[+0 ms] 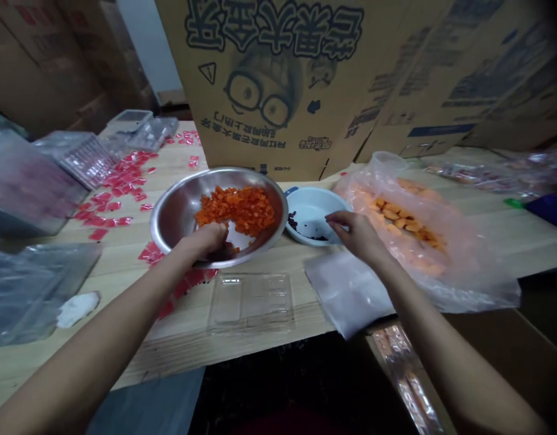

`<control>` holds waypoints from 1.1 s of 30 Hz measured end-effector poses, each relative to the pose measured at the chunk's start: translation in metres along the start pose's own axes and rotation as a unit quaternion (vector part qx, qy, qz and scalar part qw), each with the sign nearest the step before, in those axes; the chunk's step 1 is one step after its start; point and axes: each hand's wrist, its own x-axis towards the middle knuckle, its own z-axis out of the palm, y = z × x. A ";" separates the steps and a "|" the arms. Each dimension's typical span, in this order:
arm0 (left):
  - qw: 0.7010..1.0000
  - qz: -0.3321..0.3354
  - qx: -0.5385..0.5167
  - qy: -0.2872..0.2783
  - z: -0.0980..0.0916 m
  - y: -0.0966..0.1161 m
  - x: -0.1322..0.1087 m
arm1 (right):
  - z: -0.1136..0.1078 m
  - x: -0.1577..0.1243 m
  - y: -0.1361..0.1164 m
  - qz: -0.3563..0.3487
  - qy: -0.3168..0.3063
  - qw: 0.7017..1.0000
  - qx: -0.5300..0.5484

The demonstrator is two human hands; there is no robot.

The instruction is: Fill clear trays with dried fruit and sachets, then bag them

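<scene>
My left hand point(205, 238) reaches into a steel bowl point(174, 208) of small orange cubes point(237, 208), fingers curled at the near edge of the pile; whether it holds any is unclear. My right hand point(355, 232) hovers at the near rim of a small white bowl point(312, 211) holding a few dark bits point(293, 222), fingers pinched together. A clear plastic compartment tray point(251, 301) lies on the wooden table point(124, 254) just in front of the steel bowl.
A plastic bag of orange pieces point(409, 223) lies right of the white bowl, a white sheet point(346, 290) in front of it. Red sachets point(119, 181) are scattered left. Clear tray stacks point(83, 154) stand at back left, large cardboard boxes point(278, 78) behind.
</scene>
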 end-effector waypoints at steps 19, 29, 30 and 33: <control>0.880 0.053 -0.344 0.324 0.011 0.057 -0.142 | 0.039 0.053 -0.015 -0.020 -0.026 0.998 0.057; 0.946 0.128 -0.243 0.170 0.099 0.127 -0.117 | 0.096 -0.090 -0.061 -0.090 -0.133 0.982 0.099; 0.942 0.136 -0.246 0.181 0.094 0.125 -0.121 | 0.096 -0.089 -0.059 -0.092 -0.129 0.982 0.104; 0.917 0.160 -0.267 0.249 0.058 0.104 -0.133 | 0.073 -0.079 -0.061 -0.108 -0.092 0.979 0.145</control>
